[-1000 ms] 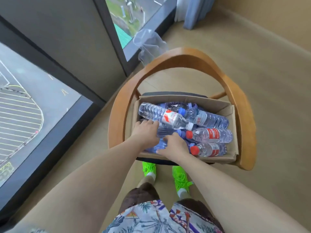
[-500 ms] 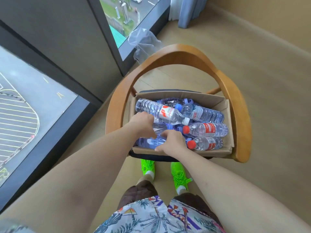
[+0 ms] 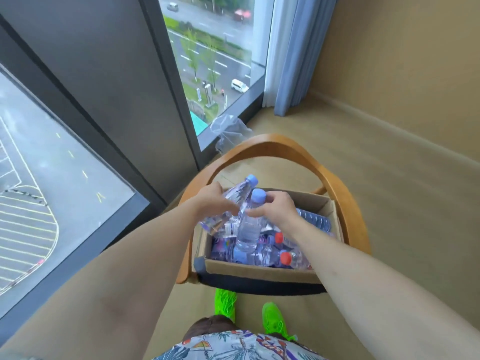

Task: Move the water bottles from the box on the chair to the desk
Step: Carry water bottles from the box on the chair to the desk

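Both hands (image 3: pixel 215 205) (image 3: pixel 276 207) gripping bottles (image 3: pixel 249 224)

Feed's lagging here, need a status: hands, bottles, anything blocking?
Left hand grips one blue-capped bottle, right hand grips another, both lifted above the box. More bottles lie inside. Chair back arches beyond; nothing blocking.
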### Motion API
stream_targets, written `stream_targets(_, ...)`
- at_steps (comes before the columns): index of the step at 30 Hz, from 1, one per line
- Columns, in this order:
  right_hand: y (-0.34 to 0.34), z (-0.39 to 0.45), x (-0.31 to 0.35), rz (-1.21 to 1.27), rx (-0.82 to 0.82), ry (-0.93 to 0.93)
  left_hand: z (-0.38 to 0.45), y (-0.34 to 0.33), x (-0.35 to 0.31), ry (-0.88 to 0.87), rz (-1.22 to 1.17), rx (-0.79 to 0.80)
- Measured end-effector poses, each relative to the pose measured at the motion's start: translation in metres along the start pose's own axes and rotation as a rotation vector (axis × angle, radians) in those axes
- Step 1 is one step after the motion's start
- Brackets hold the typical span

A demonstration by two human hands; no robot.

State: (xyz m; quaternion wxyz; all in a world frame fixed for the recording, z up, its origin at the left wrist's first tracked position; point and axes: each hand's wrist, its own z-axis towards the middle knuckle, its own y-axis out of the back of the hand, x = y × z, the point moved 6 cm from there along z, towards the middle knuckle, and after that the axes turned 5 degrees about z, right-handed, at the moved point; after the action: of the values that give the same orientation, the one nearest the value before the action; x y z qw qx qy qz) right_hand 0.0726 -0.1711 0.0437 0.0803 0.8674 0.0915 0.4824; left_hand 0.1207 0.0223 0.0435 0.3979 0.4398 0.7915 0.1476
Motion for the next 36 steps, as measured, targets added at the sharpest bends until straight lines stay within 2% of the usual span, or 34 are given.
stream_targets(4, 0.013, -0.002, 0.041, 0.429, 0.047, -0.032, -0.017, 0.023, -0.037, -0.074, -0.484, -0.044)
stream_targets(7, 0.021, 0.0, 0.074, 0.639, 0.048, -0.071, -0.027, 0.053, -0.061, -0.134, -0.664, -0.095)
stream_targets(13, 0.025, -0.005, 0.163, 0.508, 0.091, 0.029, -0.051, 0.122, -0.093, -0.181, -0.734, -0.201)
stream_targets(20, 0.027, -0.014, 0.225, 0.452, 0.16, 0.131, -0.079, 0.166, -0.12, -0.208, -0.786, -0.388)
stream_targets(24, 0.032, -0.022, 0.247, 0.43, 0.196, 0.208, -0.099, 0.173, -0.128, -0.205, -0.87, -0.473)
stream_targets(28, 0.028, -0.037, 0.258, 0.389, 0.298, 0.256, -0.128, 0.169, -0.124, -0.195, -0.912, -0.56)
stream_targets(36, -0.025, -0.082, 0.248, 0.249, 0.529, 0.295, -0.221, 0.153, -0.065, -0.07, -0.992, -0.851)
